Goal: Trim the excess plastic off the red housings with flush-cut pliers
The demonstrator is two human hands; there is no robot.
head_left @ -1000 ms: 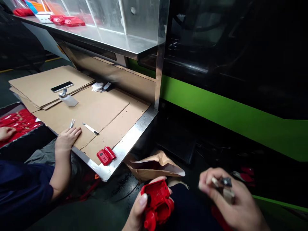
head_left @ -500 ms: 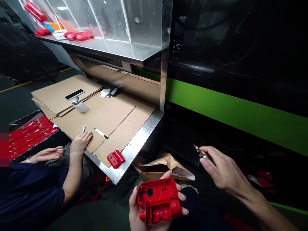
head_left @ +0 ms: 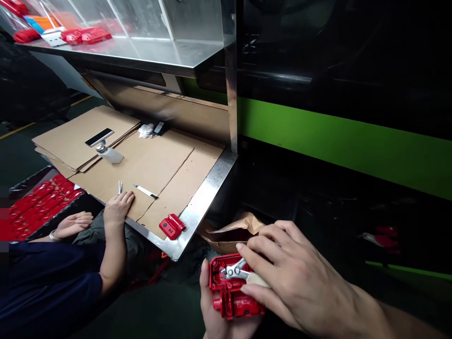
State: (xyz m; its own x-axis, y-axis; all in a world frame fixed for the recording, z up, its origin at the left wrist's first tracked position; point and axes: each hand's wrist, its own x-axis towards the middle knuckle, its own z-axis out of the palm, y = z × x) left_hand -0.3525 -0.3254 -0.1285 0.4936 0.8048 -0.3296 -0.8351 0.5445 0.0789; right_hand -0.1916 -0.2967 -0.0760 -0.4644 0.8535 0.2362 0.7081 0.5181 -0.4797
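Observation:
My left hand (head_left: 218,326) cradles an open red plastic housing (head_left: 242,305), its hollow inside turned up, showing a rectangular recess and a rounded compartment. My right hand (head_left: 293,275) is closed around a pair of nippers (head_left: 234,271) with a silver head and pale handles. The nippers' jaws are inside the rectangular recess of the housing; whether they bite on anything is too small to tell. Just beyond my hands, a brown paper bag (head_left: 226,242) gapes open. A second red housing (head_left: 172,227) lies on the near corner of the workbench.
The cardboard-covered bench (head_left: 165,165) carries a white-handled blade (head_left: 145,191), tweezers (head_left: 120,187), a pump bottle (head_left: 110,153) and a phone (head_left: 99,137). A co-worker's hand (head_left: 120,205) rests at its edge. Red parts fill a box (head_left: 42,202). A metal shelf (head_left: 169,54) overhangs.
My right hand has come in from the right, bringing the nippers down into the red housing. My left hand still holds the housing. The view has shifted slightly.

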